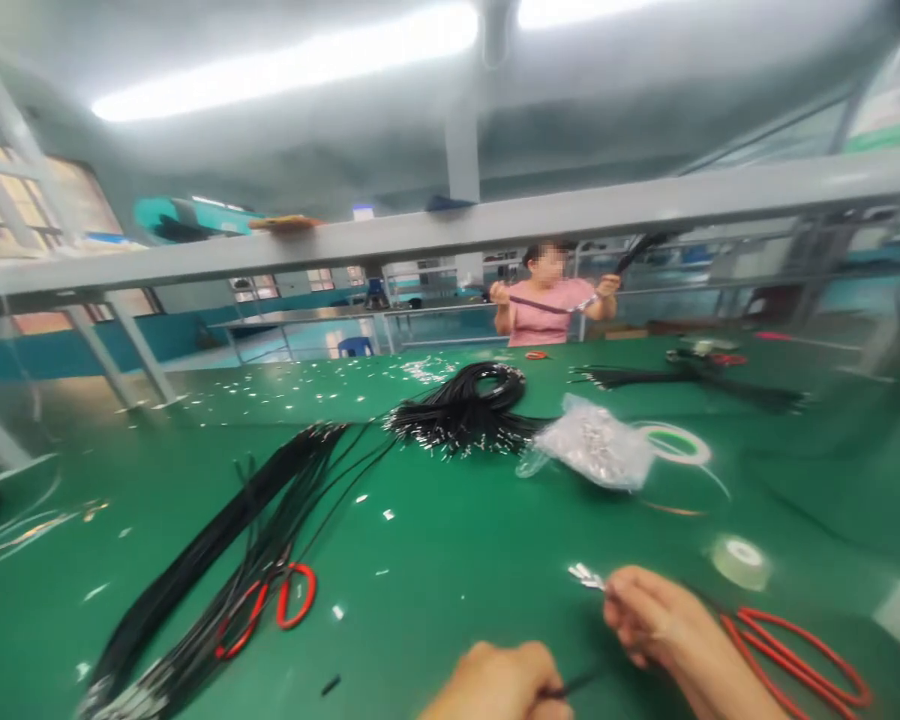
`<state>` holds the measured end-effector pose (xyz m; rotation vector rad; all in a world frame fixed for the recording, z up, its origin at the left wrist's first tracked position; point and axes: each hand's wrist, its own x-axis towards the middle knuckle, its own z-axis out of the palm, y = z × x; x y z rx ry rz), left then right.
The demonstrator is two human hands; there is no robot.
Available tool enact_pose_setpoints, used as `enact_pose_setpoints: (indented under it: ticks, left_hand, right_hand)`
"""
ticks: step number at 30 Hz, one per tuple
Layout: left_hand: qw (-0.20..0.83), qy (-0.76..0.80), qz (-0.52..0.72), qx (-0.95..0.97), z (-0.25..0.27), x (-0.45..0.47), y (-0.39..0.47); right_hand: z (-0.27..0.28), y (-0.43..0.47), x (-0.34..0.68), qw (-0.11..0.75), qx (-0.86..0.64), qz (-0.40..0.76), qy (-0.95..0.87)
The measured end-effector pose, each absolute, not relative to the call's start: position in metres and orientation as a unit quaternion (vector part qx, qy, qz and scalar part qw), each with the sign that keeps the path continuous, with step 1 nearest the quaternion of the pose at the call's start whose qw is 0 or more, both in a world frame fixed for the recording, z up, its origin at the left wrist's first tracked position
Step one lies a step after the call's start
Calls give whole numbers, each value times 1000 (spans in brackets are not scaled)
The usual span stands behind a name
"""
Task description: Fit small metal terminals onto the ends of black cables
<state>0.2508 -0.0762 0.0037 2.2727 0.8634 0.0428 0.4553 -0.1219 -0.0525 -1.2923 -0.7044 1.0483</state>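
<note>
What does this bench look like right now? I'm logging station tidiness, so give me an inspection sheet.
Surface: green table, sprinkled with small silvery bits.
Job's things: right hand pinches small metal pieces; left hand grips a thin black wire.
Clutter: red-handled scissors, clear bag of metal parts, tape rolls, red loops.
Grippers: both hands closed on their items.
Cables: long black bundle; coiled black bundle.
Surroundings: grey frame rail; a person across holding a cable.
</note>
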Motion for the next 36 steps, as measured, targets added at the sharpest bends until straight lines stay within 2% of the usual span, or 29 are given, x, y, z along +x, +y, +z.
enact_pose_setpoints:
  ticks: [5,12,17,24,31,33,36]
  left_hand:
    - [257,327,172,893,-34,303,-70]
    - [171,324,160,916,-48,297,-60]
    - [152,331,151,919,-46,297,-61]
    - [221,270,307,886,-62,311,-70]
    - [70,303,260,914,-55,307,-71]
    - [101,336,276,895,-51,302,-66]
    - [204,367,295,859,-49,298,-61]
  right_hand:
    - [-66,-117,472,616,-570,449,-305]
    - [-68,-116,471,589,-582,458,-325]
    - [-71,-116,468,550,-593,458,-369]
    - [-72,-121,452,525,-632,403,-403]
    - [-71,-124,461,563,-667,330,-359]
    - [-65,-126,468,592,-667,326,-312]
    - [-56,-127,471,608,-645,342,-312]
